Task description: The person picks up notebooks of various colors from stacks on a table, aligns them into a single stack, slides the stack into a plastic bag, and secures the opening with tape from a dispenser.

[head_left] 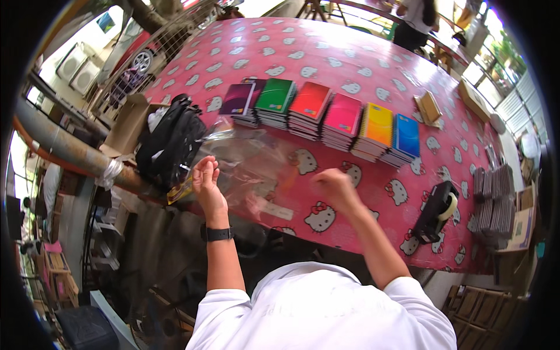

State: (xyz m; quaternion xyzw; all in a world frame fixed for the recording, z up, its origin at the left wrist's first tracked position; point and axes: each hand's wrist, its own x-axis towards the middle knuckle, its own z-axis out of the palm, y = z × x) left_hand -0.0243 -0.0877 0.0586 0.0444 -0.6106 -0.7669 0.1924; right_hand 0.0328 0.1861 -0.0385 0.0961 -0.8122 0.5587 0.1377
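Multicoloured spiral-bound notebooks (311,101) sit stacked outside clear crinkled plastic (251,160); left hand (207,182) half-curled, seemingly empty; right hand (338,188) blurred, grip unclear.

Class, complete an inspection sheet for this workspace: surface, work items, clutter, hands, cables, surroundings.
Surface: pink table cover with a cartoon cat print.
Job's things: stacked notebooks in a row, purple through blue; clear plastic nearer the person.
Clutter: black bag beside an open cardboard box; tape dispenser at right.
Hands: left hand by the plastic, seemingly empty; right hand blurred, its hold unclear.
Cables: nothing seen.
Surroundings: red car behind wire fencing; another person beyond the table.
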